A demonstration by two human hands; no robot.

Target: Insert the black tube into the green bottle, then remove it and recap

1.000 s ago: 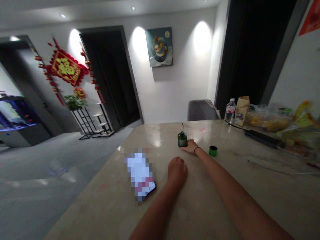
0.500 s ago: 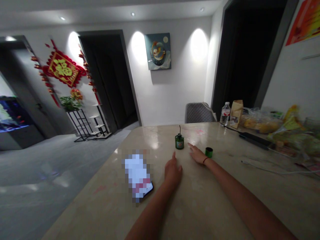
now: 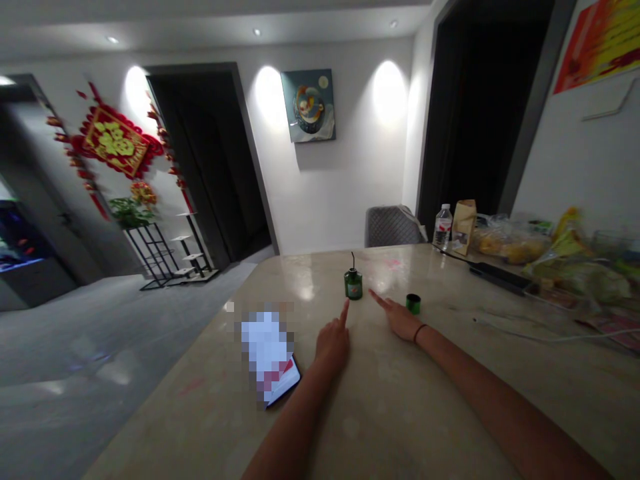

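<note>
A small dark green bottle [image 3: 353,286] with a label stands upright on the table, a thin dark stick rising from its neck. My left hand [image 3: 333,343] points at it with the index finger stretched out, the tip at or just short of the base; contact I cannot tell. Its other fingers are curled, holding nothing. From the right, my right hand [image 3: 400,319] also points toward the bottle, index finger extended and its tip slightly apart from the glass. Nothing is in it. Just behind that hand sits a short green cap [image 3: 413,304], dark opening upward.
A lit phone [image 3: 285,383], partly pixelated, lies left of my left forearm. A power strip [image 3: 500,279], white cable [image 3: 540,339], water bottle [image 3: 443,227], paper bag [image 3: 465,225] and plastic bags [image 3: 515,245] occupy the right side. A grey chair [image 3: 393,227] stands beyond the far edge.
The view has shifted slightly to the right. My left index fingertip is closer to the bottle. My right hand's index finger now stands out more clearly, and that hand sits a little nearer me.
</note>
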